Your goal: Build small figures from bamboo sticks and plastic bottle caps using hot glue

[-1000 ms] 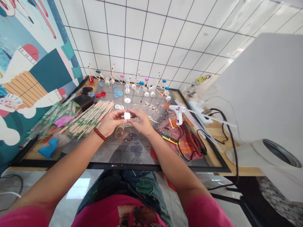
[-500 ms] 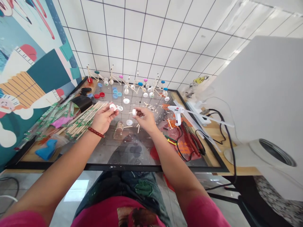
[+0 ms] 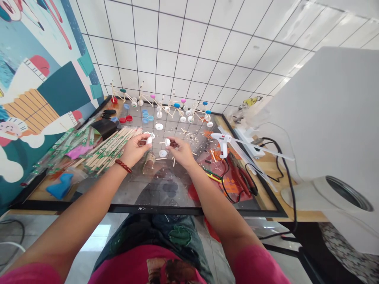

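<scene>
My left hand (image 3: 134, 150) pinches a white bottle cap (image 3: 149, 140), turned edge-on, between thumb and fingers. Facing it across a small gap, my right hand (image 3: 182, 151) grips another white bottle cap (image 3: 167, 142); a short wooden stick (image 3: 162, 142) juts from it toward the left. Just behind the left fingertips, partly hidden, is a white printed disc (image 3: 152, 135). One loose white cap (image 3: 159, 126) lies beyond the hands and a second cap (image 3: 162, 153) lies below, between them. Next to that one is a clear cup-like container (image 3: 149, 161) with wooden pieces around it.
Stick-and-cap models (image 3: 177, 106) line the back edge by the tiled wall. Blue caps (image 3: 145, 115) and red caps (image 3: 128, 118) lie back left, wrapped chopsticks (image 3: 108, 152) at left. At right are a white glue gun (image 3: 222, 142), red-handled pliers (image 3: 239, 173), cables and wood scraps.
My left hand has moved right, toward the right hand, and its cap has turned from face-up to edge-on. The right hand has barely moved.
</scene>
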Available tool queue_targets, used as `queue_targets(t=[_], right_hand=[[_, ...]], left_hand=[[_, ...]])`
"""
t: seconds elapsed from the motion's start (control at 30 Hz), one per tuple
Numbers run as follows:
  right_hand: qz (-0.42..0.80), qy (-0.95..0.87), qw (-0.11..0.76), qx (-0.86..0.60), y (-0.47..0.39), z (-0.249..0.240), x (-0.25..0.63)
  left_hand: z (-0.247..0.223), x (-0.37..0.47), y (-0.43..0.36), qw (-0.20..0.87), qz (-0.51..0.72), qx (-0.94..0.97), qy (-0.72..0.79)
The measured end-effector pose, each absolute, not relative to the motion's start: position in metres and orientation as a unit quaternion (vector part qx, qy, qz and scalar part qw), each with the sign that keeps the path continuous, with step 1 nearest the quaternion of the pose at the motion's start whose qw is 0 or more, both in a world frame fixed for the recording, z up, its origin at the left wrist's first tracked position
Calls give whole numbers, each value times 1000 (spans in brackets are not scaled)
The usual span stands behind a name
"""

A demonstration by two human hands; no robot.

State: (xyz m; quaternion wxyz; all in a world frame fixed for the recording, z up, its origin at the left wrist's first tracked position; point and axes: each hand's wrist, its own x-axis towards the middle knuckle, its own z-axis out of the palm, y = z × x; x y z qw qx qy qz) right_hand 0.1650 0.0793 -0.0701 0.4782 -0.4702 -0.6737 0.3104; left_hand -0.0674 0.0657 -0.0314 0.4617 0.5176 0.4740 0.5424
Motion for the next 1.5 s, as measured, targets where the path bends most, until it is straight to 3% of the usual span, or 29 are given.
queue_targets(t=[0.1, 0.37, 0.63, 0.77, 1.23, 1.43, 1.5], right_hand=[[284, -690, 498, -442, 74, -66, 164], [208, -735, 480, -433, 66, -56, 164], [260, -668, 478, -507, 80, -68, 168], [286, -655, 480, -510, 81, -70, 167], [287, -661, 478, -502, 78, -68, 164], [300, -671, 490, -469, 75, -61, 163], [284, -691, 479, -461, 71, -60, 162]], left_hand=[[-33, -67, 66, 419, 519, 567, 484], [-38, -69, 67, 490, 509, 543, 453], [-43, -75, 68, 220, 427, 695, 535], [-44, -75, 65, 193, 397, 728, 524], [-33, -69, 60, 288, 487, 645, 514], [-23, -64, 55, 560, 506, 476, 451], [-23, -64, 53, 559, 481, 496, 458]])
